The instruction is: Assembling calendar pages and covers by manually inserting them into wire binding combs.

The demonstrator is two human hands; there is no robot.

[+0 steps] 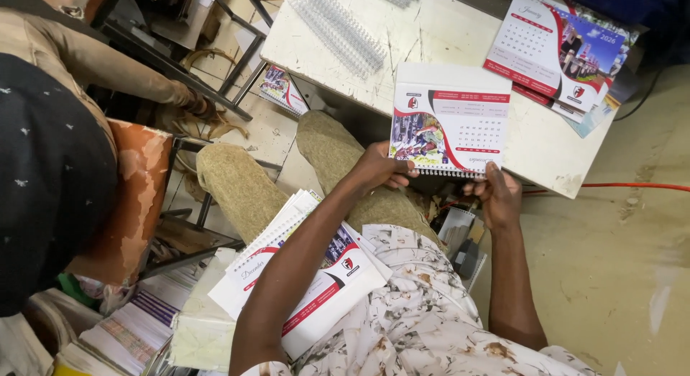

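The desk calendar [451, 121] is lying at the tabletop's [431, 38] near edge. The left hand [381, 169] and right hand [496, 193] are both pinching its wire-bound edge. Keeping the pages squared is advisable. Binding wires [338, 31] are lying near the far edge.

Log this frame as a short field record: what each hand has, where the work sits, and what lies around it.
setting: white scratched table, seen from above
left hand: left hand grips the near spiral edge of a desk calendar
right hand: right hand pinches the same edge further right
calendar state: held over the table edge, one page showing a photo and a date grid
on table: loose wire binding combs; stack of calendars at the far right corner
on lap: pile of bound calendars
nearby: another person's sleeve at left
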